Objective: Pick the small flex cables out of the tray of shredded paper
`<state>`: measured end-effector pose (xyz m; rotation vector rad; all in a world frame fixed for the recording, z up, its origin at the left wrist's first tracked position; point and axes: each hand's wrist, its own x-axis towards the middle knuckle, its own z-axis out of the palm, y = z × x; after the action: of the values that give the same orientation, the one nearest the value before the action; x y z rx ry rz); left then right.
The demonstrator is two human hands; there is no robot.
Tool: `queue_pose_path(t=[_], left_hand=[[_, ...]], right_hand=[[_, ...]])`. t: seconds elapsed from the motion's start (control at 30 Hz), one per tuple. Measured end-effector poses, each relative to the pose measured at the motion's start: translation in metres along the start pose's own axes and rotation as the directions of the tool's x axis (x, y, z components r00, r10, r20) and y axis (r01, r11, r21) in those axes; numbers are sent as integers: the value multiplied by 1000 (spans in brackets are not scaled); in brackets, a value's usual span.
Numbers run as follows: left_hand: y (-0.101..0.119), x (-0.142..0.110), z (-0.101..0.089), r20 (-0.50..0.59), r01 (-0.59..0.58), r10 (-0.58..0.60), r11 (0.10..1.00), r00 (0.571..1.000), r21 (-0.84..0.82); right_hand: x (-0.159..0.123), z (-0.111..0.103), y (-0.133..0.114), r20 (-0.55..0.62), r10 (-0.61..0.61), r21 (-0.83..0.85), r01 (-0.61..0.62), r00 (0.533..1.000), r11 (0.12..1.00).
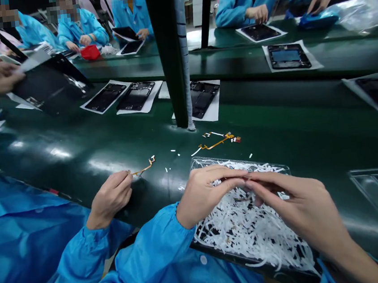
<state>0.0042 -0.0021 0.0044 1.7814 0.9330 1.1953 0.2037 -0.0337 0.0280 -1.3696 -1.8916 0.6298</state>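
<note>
Over the tray (281,166) of white strips (252,229), both hands' fingers (233,177) pinched together, contents hidden.

Green bench (74,144): tray (281,168) of white strips at 6 o'clock, flex cable (218,143) centre, panels (135,96) on paper toward 12.

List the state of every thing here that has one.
Left hand: pinched shut over tray.
Right hand: pinched shut, fingertips meeting left's.
Tray: filled with white strips.
Co-worker's hand: pinching flex cable.
Loose flex cable: lying flat on belt.
</note>
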Motion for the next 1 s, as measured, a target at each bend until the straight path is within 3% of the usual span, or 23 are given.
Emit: queue_pose_path(t=[0.1, 0.17, 0.37, 0.6, 0.83, 1.0], left_hand=[[3, -2, 6, -203, -6, 36, 989, 978, 148], [4, -5, 13, -263, -38, 93, 978, 960, 206], [0, -8, 29, -270, -63, 120, 975, 955, 214], [-3, -7, 30, -349, -27, 118, 966, 930, 256], [-4, -9, 32, -311, -25, 166, 912, 936, 409], [-9, -8, 27, -276, 25, 81, 933, 958, 360]], right_hand=[[2, 3, -3, -62, 88, 28, -86, 994, 996], [3, 6, -4, -109, 131, 50, -126, 985, 991], [2, 14, -1, -120, 69, 23, -66, 990, 998], [-1, 16, 0, -109, -54, -126, 40, 993, 991], [-3, 25, 1, -104, -148, -251, 118, 983, 961], [1, 16, 2, -41, 38, -138, -43, 998, 990]])
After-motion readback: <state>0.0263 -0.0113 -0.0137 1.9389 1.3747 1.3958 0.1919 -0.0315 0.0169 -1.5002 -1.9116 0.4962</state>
